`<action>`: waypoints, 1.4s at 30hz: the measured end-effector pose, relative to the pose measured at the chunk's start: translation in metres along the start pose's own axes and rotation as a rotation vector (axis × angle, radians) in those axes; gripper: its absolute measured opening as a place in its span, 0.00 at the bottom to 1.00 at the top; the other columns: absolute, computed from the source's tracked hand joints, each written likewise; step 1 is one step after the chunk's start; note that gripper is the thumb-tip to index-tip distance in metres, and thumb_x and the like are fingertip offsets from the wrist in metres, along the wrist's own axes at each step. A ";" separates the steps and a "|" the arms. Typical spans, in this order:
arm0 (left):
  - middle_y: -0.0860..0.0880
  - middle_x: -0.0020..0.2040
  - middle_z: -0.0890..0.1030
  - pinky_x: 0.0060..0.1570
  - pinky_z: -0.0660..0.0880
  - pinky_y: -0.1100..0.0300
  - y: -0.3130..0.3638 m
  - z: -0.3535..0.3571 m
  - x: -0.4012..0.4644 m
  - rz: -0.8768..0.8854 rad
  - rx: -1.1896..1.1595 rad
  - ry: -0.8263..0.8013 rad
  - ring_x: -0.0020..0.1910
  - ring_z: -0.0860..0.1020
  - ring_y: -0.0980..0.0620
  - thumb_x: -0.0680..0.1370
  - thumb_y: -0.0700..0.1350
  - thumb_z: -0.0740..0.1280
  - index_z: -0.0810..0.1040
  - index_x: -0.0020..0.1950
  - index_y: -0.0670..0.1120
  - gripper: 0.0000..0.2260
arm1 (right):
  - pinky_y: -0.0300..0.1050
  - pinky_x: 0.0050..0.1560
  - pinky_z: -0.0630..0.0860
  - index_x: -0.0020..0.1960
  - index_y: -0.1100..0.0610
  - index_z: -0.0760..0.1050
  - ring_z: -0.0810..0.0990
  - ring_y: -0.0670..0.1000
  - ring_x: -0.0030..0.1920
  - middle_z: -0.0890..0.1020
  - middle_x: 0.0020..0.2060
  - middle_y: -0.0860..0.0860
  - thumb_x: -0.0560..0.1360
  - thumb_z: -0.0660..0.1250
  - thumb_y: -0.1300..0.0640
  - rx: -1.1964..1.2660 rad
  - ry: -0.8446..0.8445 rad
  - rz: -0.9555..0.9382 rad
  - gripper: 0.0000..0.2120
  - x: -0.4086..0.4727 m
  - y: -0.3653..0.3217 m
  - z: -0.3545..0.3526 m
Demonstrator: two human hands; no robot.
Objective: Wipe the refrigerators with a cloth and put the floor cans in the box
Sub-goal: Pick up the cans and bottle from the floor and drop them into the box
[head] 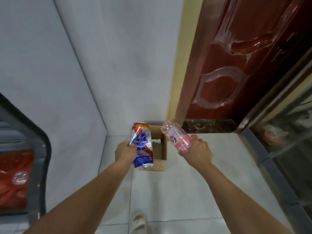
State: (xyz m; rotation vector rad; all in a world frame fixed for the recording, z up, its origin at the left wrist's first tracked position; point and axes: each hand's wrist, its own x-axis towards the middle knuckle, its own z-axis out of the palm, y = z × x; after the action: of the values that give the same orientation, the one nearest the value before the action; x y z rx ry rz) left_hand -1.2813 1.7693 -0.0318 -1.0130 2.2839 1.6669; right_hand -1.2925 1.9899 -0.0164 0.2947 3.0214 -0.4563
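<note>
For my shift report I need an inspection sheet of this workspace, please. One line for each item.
Surface: pale tiled floor, a sandalled foot at the bottom edge.
Job's things: open cardboard box by the wall, something small inside; beer can; pink-labelled plastic bottle.
Clutter: nothing seen.
Grippers: left hand grips the can, right hand grips the bottle, both over the box.
Cables: nothing seen.
Surroundings: white wall, red door, glass-fronted refrigerator at right.

A red door (236,65) with peeling film stands right of a white wall (101,65), above a tiled floor (194,183) and a sandal (139,221).
</note>
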 end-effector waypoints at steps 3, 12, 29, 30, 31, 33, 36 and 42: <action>0.39 0.48 0.81 0.51 0.79 0.43 0.005 0.013 0.044 -0.041 -0.048 0.008 0.46 0.81 0.40 0.75 0.38 0.61 0.76 0.54 0.40 0.09 | 0.47 0.51 0.74 0.59 0.57 0.68 0.76 0.56 0.54 0.78 0.52 0.55 0.67 0.72 0.44 -0.012 -0.051 -0.015 0.28 0.048 -0.012 0.020; 0.40 0.45 0.81 0.51 0.79 0.46 0.013 0.083 0.209 -0.160 0.128 0.005 0.44 0.80 0.41 0.77 0.40 0.60 0.75 0.44 0.43 0.04 | 0.44 0.49 0.76 0.62 0.54 0.64 0.79 0.51 0.51 0.78 0.53 0.52 0.67 0.70 0.36 -0.019 -0.294 0.093 0.33 0.190 -0.035 0.112; 0.46 0.43 0.80 0.34 0.75 0.59 -0.144 0.248 0.451 -0.290 0.430 -0.086 0.38 0.78 0.50 0.79 0.44 0.58 0.76 0.51 0.43 0.09 | 0.50 0.54 0.78 0.64 0.58 0.64 0.80 0.54 0.50 0.78 0.54 0.54 0.72 0.64 0.37 0.124 -0.647 0.293 0.31 0.346 0.006 0.411; 0.45 0.45 0.80 0.38 0.77 0.57 -0.158 0.259 0.464 -0.291 0.453 -0.092 0.40 0.79 0.48 0.79 0.44 0.58 0.76 0.51 0.44 0.09 | 0.51 0.55 0.78 0.64 0.58 0.63 0.80 0.54 0.51 0.77 0.55 0.54 0.72 0.64 0.37 0.135 -0.654 0.302 0.31 0.353 0.012 0.433; 0.45 0.46 0.80 0.42 0.77 0.56 -0.171 0.270 0.478 -0.287 0.476 -0.095 0.42 0.79 0.47 0.79 0.45 0.57 0.76 0.50 0.44 0.09 | 0.51 0.56 0.78 0.65 0.58 0.63 0.79 0.55 0.52 0.77 0.56 0.55 0.72 0.65 0.37 0.141 -0.656 0.304 0.32 0.361 0.017 0.454; 0.45 0.46 0.79 0.44 0.76 0.55 -0.194 0.292 0.503 -0.266 0.510 -0.090 0.43 0.78 0.47 0.79 0.46 0.57 0.74 0.48 0.46 0.07 | 0.51 0.57 0.76 0.67 0.59 0.62 0.78 0.56 0.55 0.76 0.58 0.56 0.73 0.64 0.38 0.160 -0.655 0.303 0.33 0.376 0.026 0.498; 0.45 0.46 0.78 0.46 0.76 0.53 -0.225 0.321 0.536 -0.236 0.515 -0.074 0.44 0.77 0.46 0.79 0.46 0.57 0.74 0.50 0.45 0.08 | 0.46 0.51 0.74 0.66 0.58 0.61 0.78 0.56 0.54 0.76 0.57 0.56 0.75 0.63 0.39 0.204 -0.636 0.274 0.30 0.392 0.035 0.558; 0.43 0.52 0.79 0.49 0.77 0.51 -0.288 0.361 0.575 -0.256 0.518 -0.081 0.48 0.78 0.46 0.81 0.45 0.56 0.74 0.57 0.44 0.11 | 0.44 0.45 0.72 0.68 0.61 0.60 0.77 0.55 0.53 0.75 0.58 0.58 0.76 0.66 0.48 0.328 -0.645 0.349 0.28 0.408 0.054 0.651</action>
State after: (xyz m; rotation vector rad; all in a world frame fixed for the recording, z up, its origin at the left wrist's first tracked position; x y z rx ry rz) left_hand -1.6485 1.7933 -0.6710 -1.0285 2.2376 0.9281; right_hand -1.6541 1.9182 -0.6929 0.5555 2.2101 -0.8228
